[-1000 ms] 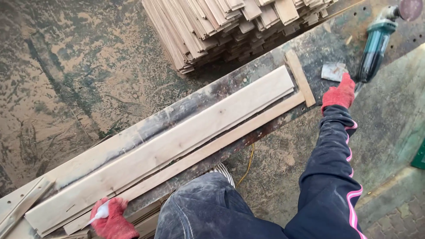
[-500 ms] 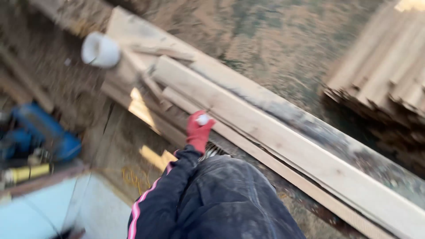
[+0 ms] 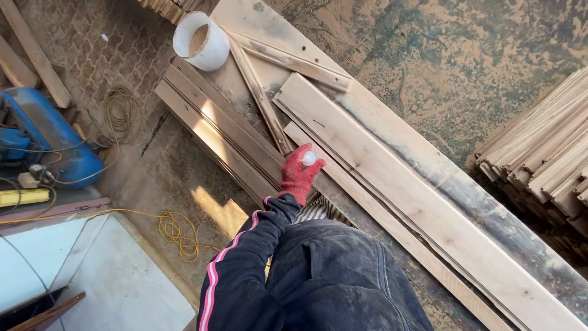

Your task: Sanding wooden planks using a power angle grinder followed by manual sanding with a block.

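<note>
We have our left hand (image 3: 298,173) in its red glove, fingers (image 3: 304,152) curled tight around a small white object (image 3: 309,159), maybe a bottle tip, hard to tell. It sits just over the near end of the long pale plank (image 3: 392,171). Beyond that plank's end stands a white bucket (image 3: 202,41); stacked slats (image 3: 545,153) lie to its right. Our right hand is out of view.

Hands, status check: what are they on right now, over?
Left hand in red glove, closed on small white bottle. Right hand out of view. Hand at near end of long plank. White bucket farther along bench, apart.
</note>
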